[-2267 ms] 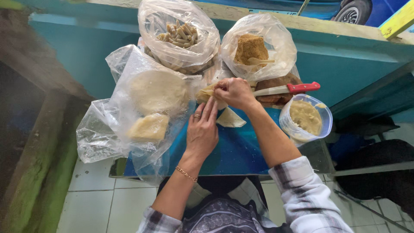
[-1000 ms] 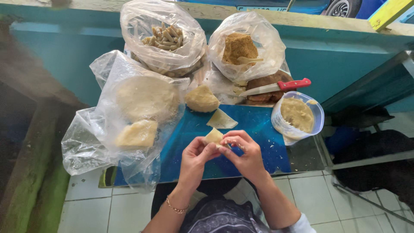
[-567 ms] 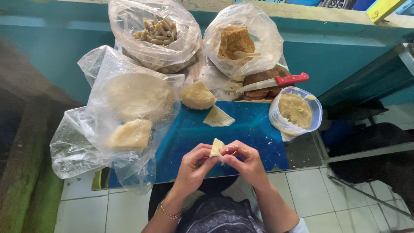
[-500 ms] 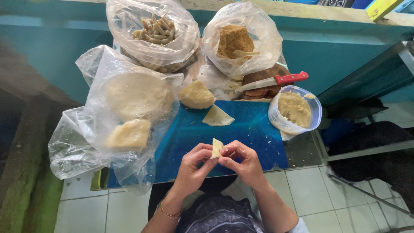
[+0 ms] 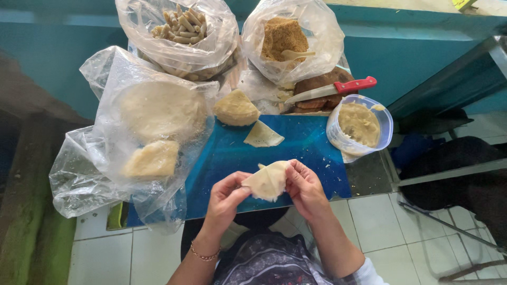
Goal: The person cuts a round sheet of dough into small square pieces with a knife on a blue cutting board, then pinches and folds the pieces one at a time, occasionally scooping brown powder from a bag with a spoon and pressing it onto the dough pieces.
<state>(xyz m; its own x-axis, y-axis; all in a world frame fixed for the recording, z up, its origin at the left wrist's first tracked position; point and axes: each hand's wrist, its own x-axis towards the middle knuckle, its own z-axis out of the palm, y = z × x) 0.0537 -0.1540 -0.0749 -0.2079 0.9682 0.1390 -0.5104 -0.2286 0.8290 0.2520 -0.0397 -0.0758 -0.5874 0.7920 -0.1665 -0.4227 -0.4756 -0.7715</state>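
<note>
Both hands pinch a pale dough wrapper (image 5: 268,180) over a blue board (image 5: 306,150): left hand (image 5: 226,199) on its left edge, right hand (image 5: 305,188) on its right. Beyond the left hand lie clear plastic bags of dough (image 5: 142,132); beyond the right, a round tub of filling (image 5: 360,124).

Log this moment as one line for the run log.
left hand + right hand: holding wrapper | above blue board | knife untouched
</note>
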